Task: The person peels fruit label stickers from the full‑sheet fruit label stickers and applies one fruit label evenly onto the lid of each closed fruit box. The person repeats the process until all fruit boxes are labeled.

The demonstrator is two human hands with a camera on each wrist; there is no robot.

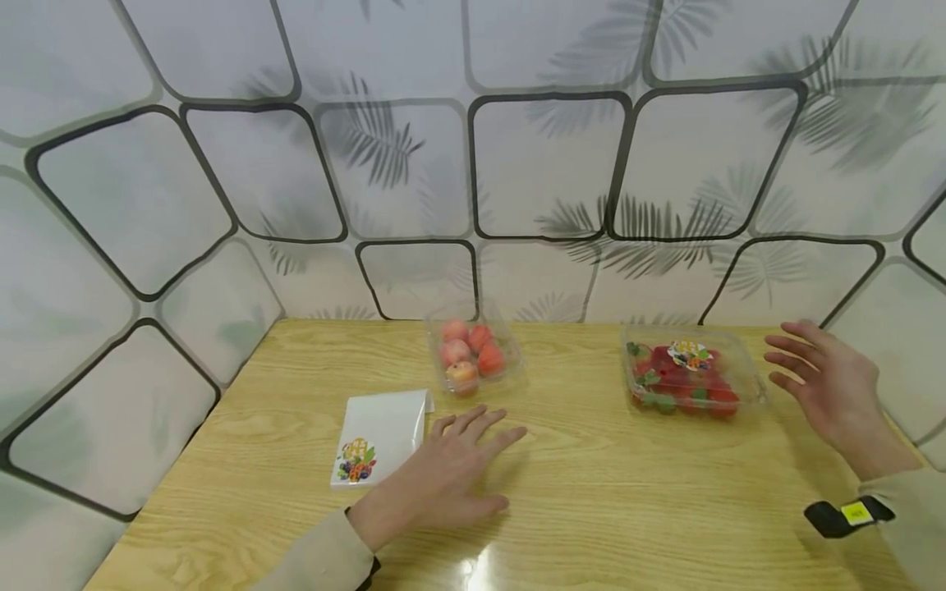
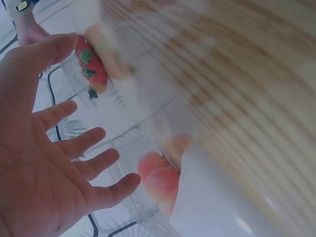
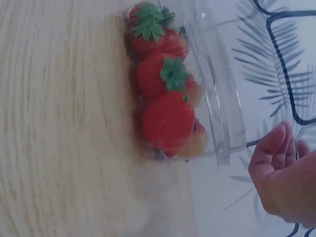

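Note:
My left hand [image 1: 454, 480] hovers palm down over the table with fingers spread and nothing in it. A flat white packet [image 1: 384, 419], printed with a colourful fruit logo, lies just beyond its wrist. Past the fingertips stands a clear plastic tub [image 1: 515, 373] holding several peach-like fruits [image 1: 456, 353]. At the right, a lidded clear box [image 1: 750, 373] contains large red strawberries [image 3: 168, 123] with green leaves and some paler fruit; a round fruit sticker [image 1: 690, 355] is on its lid. My right hand [image 1: 831, 386] is beside the box's right end, fingers loosely bent and holding nothing.
Everything stands on a light wood-grain table [image 1: 591, 492]. A patterned wall covering [image 1: 547, 164] with dark outlines and leaf prints rises directly behind the tub and box, and also along the left side. A black strap with a yellow tag [image 1: 856, 514] is at the right wrist.

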